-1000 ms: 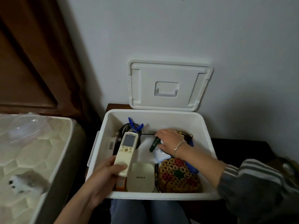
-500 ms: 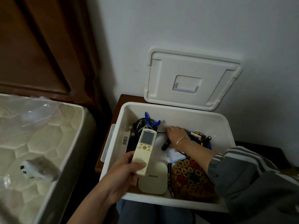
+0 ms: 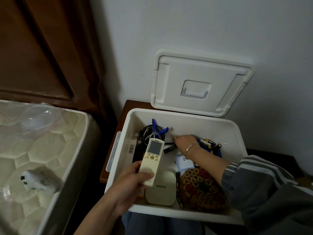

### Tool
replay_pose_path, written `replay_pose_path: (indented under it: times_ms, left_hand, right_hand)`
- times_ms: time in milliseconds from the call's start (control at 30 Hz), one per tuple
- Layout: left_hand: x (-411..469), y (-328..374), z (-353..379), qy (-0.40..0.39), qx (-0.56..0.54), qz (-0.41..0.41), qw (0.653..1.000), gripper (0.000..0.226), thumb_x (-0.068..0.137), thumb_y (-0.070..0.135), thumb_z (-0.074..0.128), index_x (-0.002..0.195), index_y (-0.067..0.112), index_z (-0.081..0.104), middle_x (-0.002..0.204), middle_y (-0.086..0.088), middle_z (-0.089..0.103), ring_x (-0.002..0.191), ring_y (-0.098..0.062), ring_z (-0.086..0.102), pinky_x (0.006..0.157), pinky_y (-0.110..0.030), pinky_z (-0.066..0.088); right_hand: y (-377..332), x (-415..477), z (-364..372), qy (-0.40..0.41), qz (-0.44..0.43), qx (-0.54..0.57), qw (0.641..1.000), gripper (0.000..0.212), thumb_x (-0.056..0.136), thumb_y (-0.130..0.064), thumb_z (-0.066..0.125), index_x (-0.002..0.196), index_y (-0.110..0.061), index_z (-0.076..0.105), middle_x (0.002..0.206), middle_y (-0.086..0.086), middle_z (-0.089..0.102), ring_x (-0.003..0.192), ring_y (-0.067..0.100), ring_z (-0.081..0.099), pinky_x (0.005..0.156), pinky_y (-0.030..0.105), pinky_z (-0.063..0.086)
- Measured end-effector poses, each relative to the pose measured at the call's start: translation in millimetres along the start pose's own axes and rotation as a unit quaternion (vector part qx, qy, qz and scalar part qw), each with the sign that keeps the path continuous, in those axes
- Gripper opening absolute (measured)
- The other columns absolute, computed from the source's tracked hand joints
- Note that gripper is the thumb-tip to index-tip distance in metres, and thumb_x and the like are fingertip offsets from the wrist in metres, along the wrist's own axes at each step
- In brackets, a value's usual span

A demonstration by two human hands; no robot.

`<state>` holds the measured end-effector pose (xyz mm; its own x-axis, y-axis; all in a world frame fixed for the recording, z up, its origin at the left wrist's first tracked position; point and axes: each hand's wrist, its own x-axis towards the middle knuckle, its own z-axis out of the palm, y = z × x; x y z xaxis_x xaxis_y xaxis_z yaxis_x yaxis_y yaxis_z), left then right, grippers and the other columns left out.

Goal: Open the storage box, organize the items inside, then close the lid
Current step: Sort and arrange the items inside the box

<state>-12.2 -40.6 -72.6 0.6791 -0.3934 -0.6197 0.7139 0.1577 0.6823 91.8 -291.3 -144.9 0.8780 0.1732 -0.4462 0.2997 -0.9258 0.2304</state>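
Observation:
The white storage box [image 3: 189, 215] stands open in front of me, its lid [image 3: 199, 83] leaning against the wall behind it. My left hand [image 3: 128, 187] holds a cream remote control [image 3: 152, 160] above the box's left side. My right hand [image 3: 184, 141] reaches deep into the box, fingers down on a black item [image 3: 169, 150] near the back; whether it grips it is hidden. Inside lie black cables with blue pliers [image 3: 159, 131], batteries [image 3: 207, 142], a flat cream device [image 3: 160, 189], a woven pouch [image 3: 201, 189] and a small paper card [image 3: 183, 162].
A mattress [image 3: 42, 158] with clear plastic and a small white object [image 3: 32, 181] lies to the left. A brown wooden headboard [image 3: 42, 48] rises behind it. The box sits on a wooden stand [image 3: 105, 173] against the white wall. My knees are below the box.
The view has turned, so the box sits further right and lower. My right hand has slid toward the back of the box. My left hand still holds the remote.

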Motion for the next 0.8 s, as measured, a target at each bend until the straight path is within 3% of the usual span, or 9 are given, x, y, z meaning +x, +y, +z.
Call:
replay_pose_path:
  times_ms: [67,200,400,600,700,800]
  left_hand:
    - [0.3,0.0,-0.1,0.004,-0.001,0.002,1.0,0.039,0.085,-0.006,0.058,0.122,0.005,0.057,0.112,-0.019,0.07,0.104,-0.036,0.066,0.084,-0.042,0.054]
    - [-0.8,1.0,1.2,0.011,0.012,0.005,1.0,0.039,0.085,-0.006,0.058,0.122,0.005,0.058,0.111,-0.02,0.07,0.098,-0.034,0.068,0.071,-0.037,0.055]
    - [-0.2,2.2,1.5,0.014,0.062,-0.02,0.998,0.036,0.086,-0.004,0.059,0.121,0.004,0.059,0.11,-0.021,0.07,0.102,-0.038,0.066,0.081,-0.043,0.053]
    - [12.5,-0.7,12.4,0.035,0.162,-0.092,0.982,0.036,0.084,-0.002,0.063,0.119,0.004,0.059,0.107,-0.016,0.072,0.101,-0.03,0.067,0.067,-0.031,0.054]
    - [28.7,-2.6,25.7,0.062,0.185,-0.115,0.974,0.04,0.084,-0.002,0.063,0.123,0.003,0.054,0.113,-0.018,0.066,0.104,-0.032,0.064,0.087,-0.041,0.056]
    - [47.2,-3.1,41.7,0.097,0.216,-0.125,0.964,0.043,0.086,-0.001,0.063,0.126,0.0,0.048,0.115,-0.02,0.062,0.101,-0.033,0.062,0.085,-0.042,0.056]
  right_hand:
    - [3.3,-1.9,1.0,0.012,-0.015,-0.002,1.0,0.053,0.072,-0.004,0.072,0.118,-0.009,0.046,0.107,0.013,0.065,0.094,0.031,0.064,0.074,0.038,0.051]
    - [13.2,-7.3,4.5,0.049,-0.04,0.019,0.998,0.031,0.083,0.0,0.056,0.112,-0.01,0.05,0.103,0.011,0.064,0.091,0.03,0.063,0.069,0.036,0.049]
    - [27.7,-17.5,8.4,0.086,-0.068,0.058,0.992,0.029,0.084,-0.002,0.051,0.111,-0.011,0.05,0.094,0.01,0.06,0.084,0.029,0.061,0.056,0.031,0.035]
    - [41.4,-27.2,12.2,0.093,-0.09,0.076,0.989,0.021,0.088,-0.006,0.049,0.107,-0.013,0.05,0.09,0.008,0.06,0.075,0.025,0.057,0.055,0.03,0.033]
    - [45.8,-31.3,12.9,0.091,-0.107,0.071,0.988,0.026,0.088,-0.004,0.051,0.112,-0.015,0.05,0.092,0.007,0.061,0.078,0.024,0.059,0.056,0.031,0.038]
    - [49.3,-36.0,14.4,0.099,-0.125,0.059,0.985,0.032,0.089,-0.004,0.05,0.118,-0.017,0.049,0.094,0.007,0.062,0.081,0.026,0.06,0.057,0.031,0.034]
